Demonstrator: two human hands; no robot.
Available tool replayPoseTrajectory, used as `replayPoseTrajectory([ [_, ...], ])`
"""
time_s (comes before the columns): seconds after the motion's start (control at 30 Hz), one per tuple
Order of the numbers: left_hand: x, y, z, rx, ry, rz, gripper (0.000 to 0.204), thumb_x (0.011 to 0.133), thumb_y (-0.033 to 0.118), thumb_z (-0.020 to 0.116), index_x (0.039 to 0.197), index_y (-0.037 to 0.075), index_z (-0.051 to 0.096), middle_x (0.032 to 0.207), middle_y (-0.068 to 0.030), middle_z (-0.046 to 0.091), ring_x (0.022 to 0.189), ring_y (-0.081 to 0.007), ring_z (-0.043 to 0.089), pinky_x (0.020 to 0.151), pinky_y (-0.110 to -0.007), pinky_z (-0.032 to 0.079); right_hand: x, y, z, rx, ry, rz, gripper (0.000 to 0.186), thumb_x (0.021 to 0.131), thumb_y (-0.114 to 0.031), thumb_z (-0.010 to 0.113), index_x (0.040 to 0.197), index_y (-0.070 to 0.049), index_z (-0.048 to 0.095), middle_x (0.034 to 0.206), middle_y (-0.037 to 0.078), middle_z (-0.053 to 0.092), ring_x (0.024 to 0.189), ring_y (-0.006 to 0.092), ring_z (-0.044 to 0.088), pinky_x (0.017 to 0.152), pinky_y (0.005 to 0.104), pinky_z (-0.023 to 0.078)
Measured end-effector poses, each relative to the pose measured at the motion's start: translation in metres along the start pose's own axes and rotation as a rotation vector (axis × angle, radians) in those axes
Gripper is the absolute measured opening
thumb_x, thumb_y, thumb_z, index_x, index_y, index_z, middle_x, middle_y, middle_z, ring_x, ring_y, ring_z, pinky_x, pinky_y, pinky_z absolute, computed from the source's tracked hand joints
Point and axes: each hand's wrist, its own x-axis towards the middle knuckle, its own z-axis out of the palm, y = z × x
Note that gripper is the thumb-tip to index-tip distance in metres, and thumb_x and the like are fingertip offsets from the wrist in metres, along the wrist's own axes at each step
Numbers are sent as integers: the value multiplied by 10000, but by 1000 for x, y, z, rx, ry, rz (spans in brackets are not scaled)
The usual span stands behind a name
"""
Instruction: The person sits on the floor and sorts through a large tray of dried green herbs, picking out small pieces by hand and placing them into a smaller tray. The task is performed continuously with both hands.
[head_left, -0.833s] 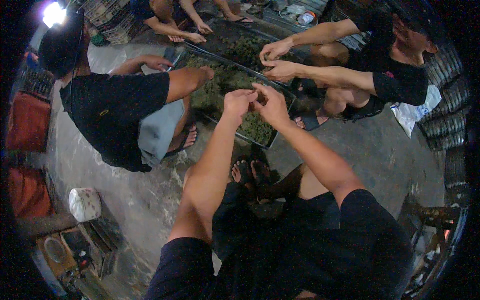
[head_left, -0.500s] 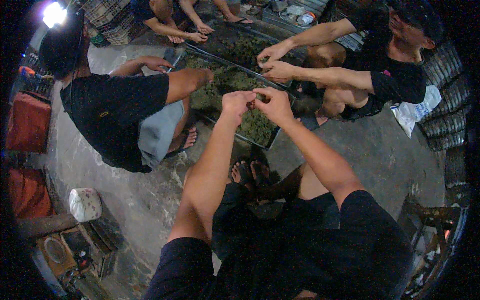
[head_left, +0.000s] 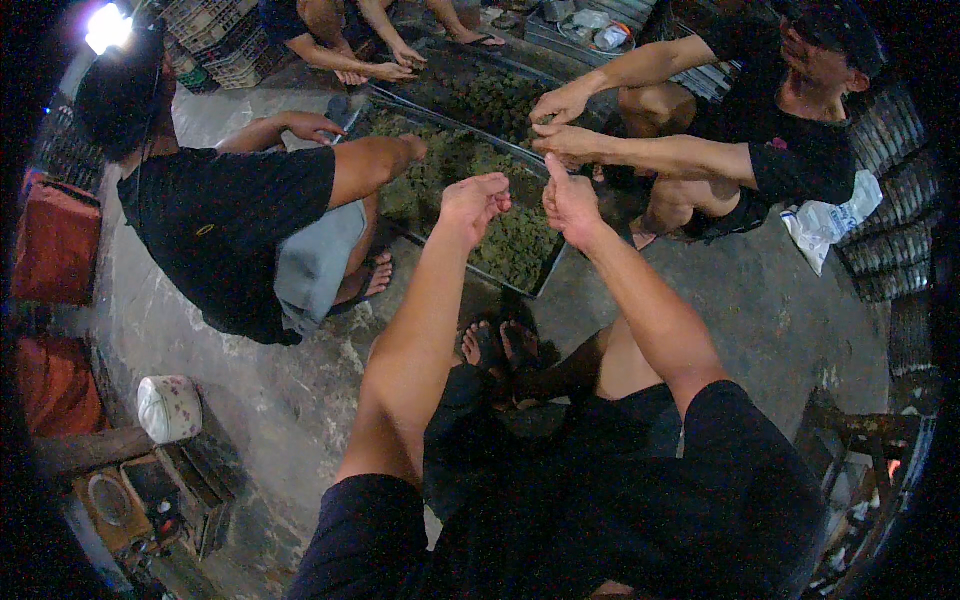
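My left hand [head_left: 472,207] is closed, fingertips pinched; anything inside is too small to make out. Apart from it to the right, my right hand [head_left: 571,208] has its thumb raised and fingers curled inward; what they hold, if anything, is hidden. Both are over a long metal-rimmed tray [head_left: 537,293] containing greenish-brown crumbly material [head_left: 510,245]. Beyond it lies a second tray [head_left: 378,91] with darker, rounded clumps [head_left: 485,98]. A co-worker's two hands [head_left: 566,138] are close beyond my right hand.
Co-workers crouch at left [head_left: 220,230], right [head_left: 800,150] and back [head_left: 330,40]. Stacked crates [head_left: 215,45], red bundles [head_left: 55,245] and a white patterned container [head_left: 170,408] are leftward; wooden boxes [head_left: 150,500] lie lower left. A white sack [head_left: 830,215] sits by corrugated stacks [head_left: 885,240] at right.
My hands have drawn apart from touching: the right moved right and raised its thumb, the left shifted slightly. The right co-worker's hands moved a little rightward.
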Motion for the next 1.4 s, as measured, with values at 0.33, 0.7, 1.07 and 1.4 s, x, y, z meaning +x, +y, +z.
replayPoseTrajectory([
  [0.33, -16, 6, 15, 111, -15, -113, 229, 836, 125, 670, 1034, 29, 608, 890, -49, 600, 798, -167, 572, 677, -312, 517, 0, 18, 3, -982, 44, -1056, 291, 750, -82, 642, 1041, -69, 640, 795, 122, 604, 768, 338, 598, 754, 392, 482],
  [0.7, -18, 7, 10, 149, -53, 17, 283, 827, 94, 673, 1067, -25, 584, 985, -85, 631, 864, -190, 608, 764, -339, 535, -10, 11, 14, -1129, 31, -1068, 365, 735, -85, 650, 1097, -44, 631, 1061, 156, 637, 961, 321, 616, 857, 377, 489],
  [1.07, -11, 8, 2, -135, -14, -75, 193, 857, 37, 587, 1024, -53, 552, 874, -142, 588, 727, -210, 576, 644, -332, 518, 6, 7, -18, 208, -216, 21, 255, 878, -142, 586, 1113, -43, 601, 862, 61, 623, 661, 132, 557, 563, 262, 470],
  [1.4, -14, 8, 2, -134, 59, -132, 310, 920, 317, 574, 980, 18, 522, 787, -95, 526, 636, -174, 481, 554, -303, 422, -1, 12, -3, -104, -47, -61, 271, 893, -320, 578, 957, -59, 612, 708, -3, 475, 492, 78, 370, 433, 223, 303],
])
